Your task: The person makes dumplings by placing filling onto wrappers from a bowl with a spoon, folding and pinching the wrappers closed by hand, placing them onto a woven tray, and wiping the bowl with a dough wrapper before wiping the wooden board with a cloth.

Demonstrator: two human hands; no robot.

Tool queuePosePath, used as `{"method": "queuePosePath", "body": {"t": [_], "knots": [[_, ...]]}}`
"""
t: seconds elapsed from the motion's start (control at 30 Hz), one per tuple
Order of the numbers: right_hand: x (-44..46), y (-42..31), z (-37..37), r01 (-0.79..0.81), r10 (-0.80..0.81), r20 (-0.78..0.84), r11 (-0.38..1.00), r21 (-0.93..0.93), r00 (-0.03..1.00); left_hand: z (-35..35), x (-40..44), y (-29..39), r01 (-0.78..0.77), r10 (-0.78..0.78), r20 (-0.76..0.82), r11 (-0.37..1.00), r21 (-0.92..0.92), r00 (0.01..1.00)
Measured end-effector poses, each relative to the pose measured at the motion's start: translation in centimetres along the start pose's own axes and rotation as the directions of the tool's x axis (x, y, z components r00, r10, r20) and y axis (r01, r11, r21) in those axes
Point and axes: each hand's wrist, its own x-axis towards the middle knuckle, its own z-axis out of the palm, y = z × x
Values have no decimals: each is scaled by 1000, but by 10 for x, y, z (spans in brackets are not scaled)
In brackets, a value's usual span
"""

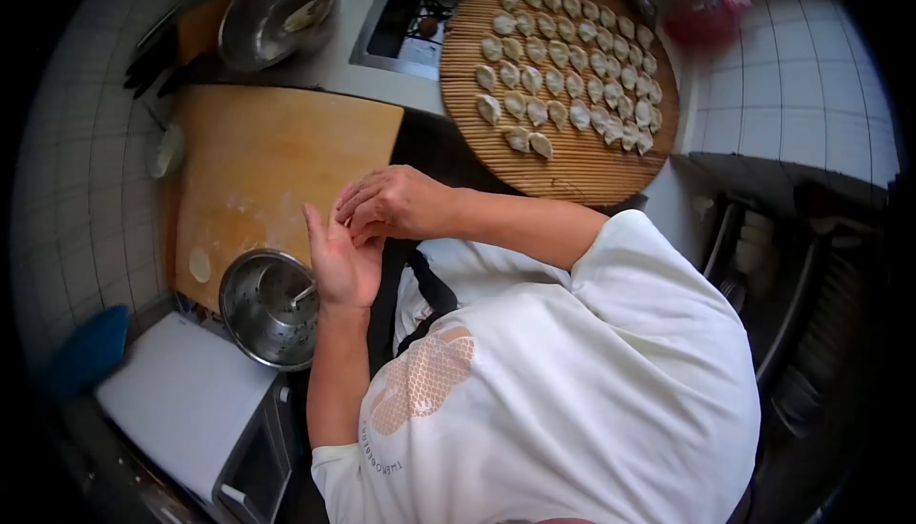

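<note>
My left hand [345,262] is raised, palm up and thumb stretched out, beside a wooden board. Over its fingers, my right hand [396,204] has bent fingers pressed together. Whatever lies between the hands is hidden. Just left of my left wrist stands a steel bowl [250,335] with dark specks inside and a spoon [303,293] in it. One round dough wrapper [199,265] lies on the floured board [286,142]. Several rows of dumplings [556,80] cover much of a round slatted tray [572,176] beyond my right forearm.
Another steel bowl [258,32] with a utensil in it stands at the upper left. A stove [425,32] shows beside the tray. A white-topped cabinet [186,400] and a blue object [100,338] are at lower left. Dish racks [763,266] stand at the right.
</note>
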Motion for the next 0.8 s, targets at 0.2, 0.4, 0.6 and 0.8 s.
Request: {"method": "queuePosePath", "body": {"t": [0.2,0.4,0.6,0.8], "knots": [[-43,-16,-29,-258,305,-204,939,229,930,15,15,-20,90,-89,89,996,-6,992],[-112,-20,-53,-460,764,-352,619,636,542,48,28,-57,257,-279,74,940,226,957],[-232,32,-102,-709,619,-773,606,360,138,31,-3,-35,76,-180,180,879,471,967],[-230,46,-99,-905,585,-790,413,96,184,-19,-53,-1,-116,59,132,870,479,989]]}}
